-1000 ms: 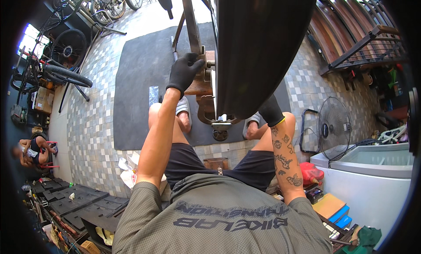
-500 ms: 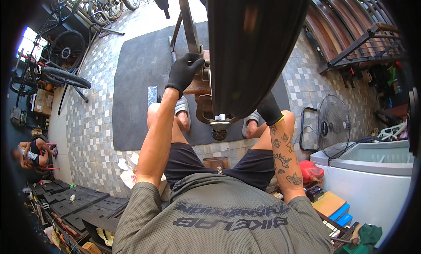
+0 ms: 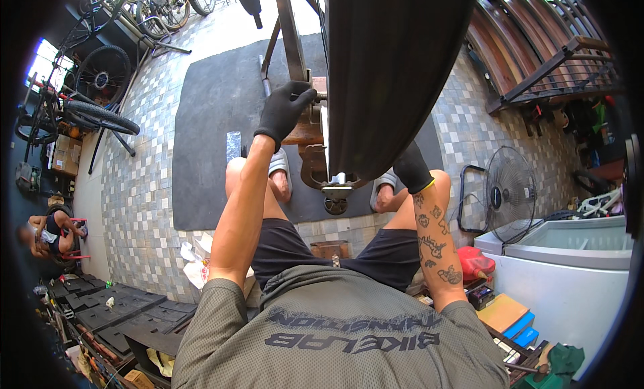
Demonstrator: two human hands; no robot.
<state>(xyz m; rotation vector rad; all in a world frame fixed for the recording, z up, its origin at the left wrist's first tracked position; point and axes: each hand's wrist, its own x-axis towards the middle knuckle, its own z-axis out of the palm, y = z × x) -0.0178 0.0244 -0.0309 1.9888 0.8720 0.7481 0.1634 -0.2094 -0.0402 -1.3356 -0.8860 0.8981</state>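
Note:
A wheel with a broad black tyre (image 3: 396, 73) stands upright before me in a metal truing stand (image 3: 288, 33), large and close in view. My left hand (image 3: 285, 110), in a black glove, is closed at the stand's left side, thumb and fingertips together by a short metal rod (image 3: 320, 95) beside the wheel. What the fingertips grip is hidden. My right hand (image 3: 412, 167), also gloved in black, is at the wheel's lower right side; the tyre covers its fingers. Below the tyre sits the stand's gauge bracket (image 3: 337, 186) with a round dark knob (image 3: 337, 205).
A dark mat (image 3: 208, 120) lies under the stand, with a small shiny plate (image 3: 233, 146) on it. To the right are a floor fan (image 3: 511, 194) and a white chest freezer (image 3: 550, 275). Bicycles (image 3: 100, 117) line the left, where another person (image 3: 57, 234) sits.
The tyre's left edge has shifted right, and a brownish patch on the tyre is gone from view. More of the rod by my left hand shows. Both hands stay nearly in place.

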